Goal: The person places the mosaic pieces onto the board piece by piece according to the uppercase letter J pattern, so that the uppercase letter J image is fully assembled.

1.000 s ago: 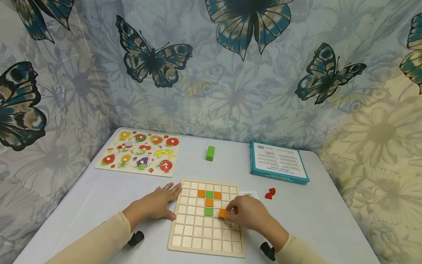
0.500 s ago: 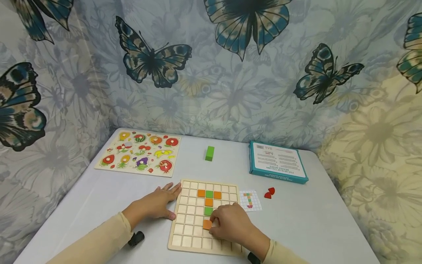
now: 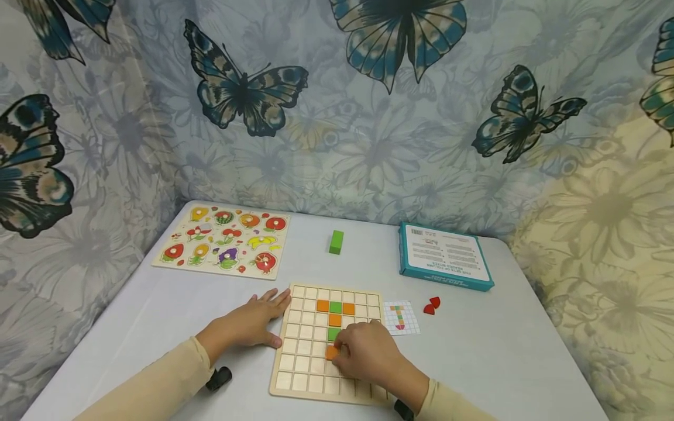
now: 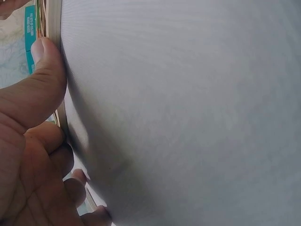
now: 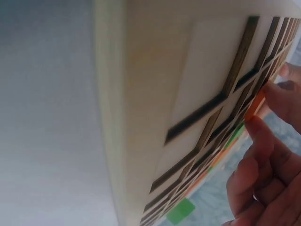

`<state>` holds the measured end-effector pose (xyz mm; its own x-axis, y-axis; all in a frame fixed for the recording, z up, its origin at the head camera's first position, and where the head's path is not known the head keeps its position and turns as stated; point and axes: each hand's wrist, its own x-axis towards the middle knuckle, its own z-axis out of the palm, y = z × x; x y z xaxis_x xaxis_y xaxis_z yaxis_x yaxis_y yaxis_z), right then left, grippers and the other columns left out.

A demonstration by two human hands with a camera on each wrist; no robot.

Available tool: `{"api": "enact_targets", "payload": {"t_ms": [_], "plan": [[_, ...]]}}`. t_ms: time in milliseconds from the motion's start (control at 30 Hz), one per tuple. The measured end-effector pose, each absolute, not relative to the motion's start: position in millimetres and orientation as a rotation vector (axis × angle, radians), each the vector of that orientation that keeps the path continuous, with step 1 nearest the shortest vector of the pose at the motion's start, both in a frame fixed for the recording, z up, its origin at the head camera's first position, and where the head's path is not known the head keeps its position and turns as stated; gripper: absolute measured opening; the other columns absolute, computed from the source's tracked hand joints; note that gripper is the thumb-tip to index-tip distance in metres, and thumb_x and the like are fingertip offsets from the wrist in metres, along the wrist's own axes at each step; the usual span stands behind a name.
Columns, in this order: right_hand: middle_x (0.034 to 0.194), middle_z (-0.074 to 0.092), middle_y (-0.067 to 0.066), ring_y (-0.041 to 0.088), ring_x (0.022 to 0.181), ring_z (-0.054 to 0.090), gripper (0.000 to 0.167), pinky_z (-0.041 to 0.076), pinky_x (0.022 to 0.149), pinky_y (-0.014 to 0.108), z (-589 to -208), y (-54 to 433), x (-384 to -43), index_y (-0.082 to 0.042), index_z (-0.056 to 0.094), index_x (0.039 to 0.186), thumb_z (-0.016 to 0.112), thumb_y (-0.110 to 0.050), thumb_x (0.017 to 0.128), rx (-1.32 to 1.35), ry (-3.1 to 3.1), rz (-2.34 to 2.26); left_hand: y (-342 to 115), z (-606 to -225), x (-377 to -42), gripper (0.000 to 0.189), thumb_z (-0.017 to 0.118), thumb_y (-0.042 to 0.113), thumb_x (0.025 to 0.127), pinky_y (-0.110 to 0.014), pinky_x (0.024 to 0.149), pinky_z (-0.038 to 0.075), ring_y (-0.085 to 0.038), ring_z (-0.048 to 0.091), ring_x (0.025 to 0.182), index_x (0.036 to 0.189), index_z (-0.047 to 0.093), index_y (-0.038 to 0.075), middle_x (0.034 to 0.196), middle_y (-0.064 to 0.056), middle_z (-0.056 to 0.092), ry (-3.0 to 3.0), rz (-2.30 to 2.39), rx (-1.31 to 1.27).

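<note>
Fingers and thumb of the right hand are pinching an orange tile, and we are finding it at the grid board, directly on the near side of a green tile in the same column. We are losing its right part behind the fingertips, and we are not managing to tell whether it is lying fully in its square. The hand is also covering several squares to its right. In the right wrist view we are catching the tile only as a blurred, bright orange sliver, with the picture's edge cutting off the hand. From above, the tile is looking flat, plain and straight-edged. The left hand is spreading its fingers, its thumb touching the board's left edge; the left wrist view is showing mostly white table. Beside the board, a printed card is lying flat.
</note>
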<state>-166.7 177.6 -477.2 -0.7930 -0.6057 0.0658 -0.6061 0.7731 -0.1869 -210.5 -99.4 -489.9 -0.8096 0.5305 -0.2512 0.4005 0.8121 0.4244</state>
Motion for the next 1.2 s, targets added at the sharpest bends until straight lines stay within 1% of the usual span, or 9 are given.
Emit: {"api": "enact_targets", "payload": {"t_ms": [167,433,500,633,767,867,967,1033,1200], "plan": [[0.074,0.067,-0.015,0.001,0.068,0.057,0.011,0.041,0.059,0.027,-478,179,-168,-0.02,0.079,0.082,0.081,-0.029,0.077,1.008,-2.912,0.305,-99,-491,-212,0.098,0.081,0.039,0.075,-0.059,0.114,0.014,-0.031,0.011,0.147,0.153,0.031,0.005,0.161,-0.004,0.02,2.649,0.495,0.7],[0.073,0.067,-0.016,0.003,0.068,0.06,0.015,0.042,0.058,0.026,-476,178,-167,-0.021,0.082,0.085,0.083,-0.035,0.077,1.005,-2.908,0.253,-98,-491,-210,0.098,0.081,0.038,0.076,-0.059,0.114,0.014,-0.031,0.011,0.147,0.153,0.031,0.005,0.161,-0.004,0.02,2.645,0.493,0.694],[0.073,0.068,-0.015,0.004,0.067,0.06,0.015,0.042,0.057,0.026,-475,179,-167,-0.022,0.082,0.085,0.082,-0.034,0.078,1.024,-2.899,0.222,-98,-491,-211,0.098,0.081,0.038,0.076,-0.059,0.114,0.014,-0.032,0.01,0.147,0.153,0.031,0.005,0.161,-0.004,0.02,2.643,0.496,0.697],[0.063,0.064,-0.014,0.004,0.057,0.054,0.014,0.04,0.053,0.028,-474,179,-167,-0.022,0.079,0.076,0.079,-0.035,0.081,1.107,-2.886,0.115,-98,-492,-211,0.098,0.081,0.039,0.076,-0.059,0.114,0.014,-0.032,0.01,0.147,0.153,0.03,0.005,0.161,-0.004,0.02,2.647,0.501,0.7],[0.071,0.069,-0.013,0.003,0.062,0.058,0.012,0.042,0.053,0.025,-475,183,-166,-0.023,0.081,0.088,0.077,-0.033,0.085,1.128,-2.93,0.128,-99,-491,-211,0.099,0.081,0.039,0.076,-0.059,0.114,0.014,-0.032,0.01,0.147,0.154,0.03,0.006,0.161,-0.004,0.019,2.646,0.502,0.695],[0.077,0.067,-0.015,0.002,0.068,0.057,0.021,0.044,0.057,0.023,-474,191,-167,-0.021,0.079,0.103,0.076,-0.031,0.086,1.053,-3.018,0.346,-99,-490,-209,0.098,0.081,0.038,0.076,-0.059,0.114,0.014,-0.032,0.01,0.147,0.153,0.03,0.005,0.161,-0.005,0.019,2.641,0.51,0.699],[0.074,0.058,-0.018,0.002,0.066,0.051,0.023,0.044,0.056,0.023,-469,208,-172,-0.018,0.077,0.107,0.076,-0.027,0.086,0.948,-3.068,0.602,-98,-487,-208,0.097,0.081,0.037,0.077,-0.059,0.114,0.013,-0.033,0.011,0.147,0.153,0.03,0.003,0.161,-0.006,0.02,2.633,0.53,0.705],[0.071,0.052,-0.017,0.003,0.064,0.048,0.023,0.043,0.054,0.022,-465,225,-177,-0.017,0.077,0.106,0.077,-0.026,0.085,0.846,-3.083,0.701,-98,-486,-208,0.097,0.081,0.036,0.077,-0.059,0.114,0.013,-0.033,0.011,0.147,0.152,0.031,0.002,0.161,-0.006,0.02,2.628,0.545,0.712],[0.07,0.052,-0.014,0.006,0.061,0.047,0.015,0.043,0.051,0.024,-458,270,-191,-0.017,0.077,0.098,0.079,-0.02,0.083,0.519,-3.099,0.674,-99,-485,-210,0.097,0.081,0.037,0.077,-0.06,0.114,0.013,-0.033,0.011,0.147,0.153,0.03,0.002,0.161,-0.006,0.02,2.629,0.53,0.721]]}}
